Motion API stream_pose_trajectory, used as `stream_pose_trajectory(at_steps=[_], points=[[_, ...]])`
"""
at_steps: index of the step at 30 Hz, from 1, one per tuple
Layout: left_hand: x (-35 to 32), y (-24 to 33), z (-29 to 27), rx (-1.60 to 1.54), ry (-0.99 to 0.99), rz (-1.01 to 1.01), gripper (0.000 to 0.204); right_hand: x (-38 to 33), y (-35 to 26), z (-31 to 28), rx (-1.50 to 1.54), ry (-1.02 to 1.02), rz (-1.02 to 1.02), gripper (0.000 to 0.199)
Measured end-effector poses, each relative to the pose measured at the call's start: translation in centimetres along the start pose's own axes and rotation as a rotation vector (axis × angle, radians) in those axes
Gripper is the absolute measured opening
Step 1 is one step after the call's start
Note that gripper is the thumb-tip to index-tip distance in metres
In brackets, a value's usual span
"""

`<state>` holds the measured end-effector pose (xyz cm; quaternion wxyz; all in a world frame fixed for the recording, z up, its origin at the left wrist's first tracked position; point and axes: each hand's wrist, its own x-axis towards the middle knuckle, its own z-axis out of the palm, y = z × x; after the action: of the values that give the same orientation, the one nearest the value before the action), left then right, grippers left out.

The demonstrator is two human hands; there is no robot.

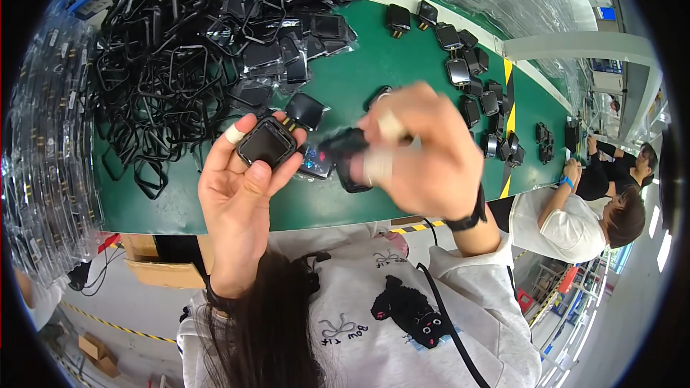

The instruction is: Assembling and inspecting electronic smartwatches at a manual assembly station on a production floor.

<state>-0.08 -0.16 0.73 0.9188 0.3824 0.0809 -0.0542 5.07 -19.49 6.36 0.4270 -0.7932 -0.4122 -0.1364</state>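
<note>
My left hand (237, 187), with a pale wrap on one finger, grips a black square watch-like case (266, 145) by its edges. Gold contact strips (289, 124) jut from the case's upper right corner. To the right, my right hand (431, 151) is smeared by motion above the green table (338, 208). By its fingertips is a dark, blurred piece (345, 152); whether the fingers hold it is unclear. Between the hands lies a small glossy panel with coloured spots (315, 163). A black square screen piece (306, 111) rests just beyond the left hand.
Black square frames (172, 79) are heaped at the left, beside bagged dark screens (269, 57). Several finished-looking cases (458, 72) stand in a cluster at the right, near yellow-black tape (507, 100). Clear plastic trays (54, 151) are stacked far left. Co-workers (575, 215) sit further right.
</note>
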Motion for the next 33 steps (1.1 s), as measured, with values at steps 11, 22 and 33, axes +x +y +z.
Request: stream_pose_trajectory(at_steps=[11,22,33], points=[[0.0,-1.3,2.0,0.009,-0.092,-0.059,0.045,-4.3,-2.4,-0.5,-0.163,0.055,-0.329,0.029],[-0.3,-1.7,2.7,0.066,-0.104,-0.066,0.043,-5.4,-2.0,-1.0,-0.109,0.062,-0.309,0.031],[-0.2,-2.2,2.7,0.071,-0.154,-0.078,0.044,-3.8,-1.2,-2.0,0.151,-0.038,0.114,0.022]])
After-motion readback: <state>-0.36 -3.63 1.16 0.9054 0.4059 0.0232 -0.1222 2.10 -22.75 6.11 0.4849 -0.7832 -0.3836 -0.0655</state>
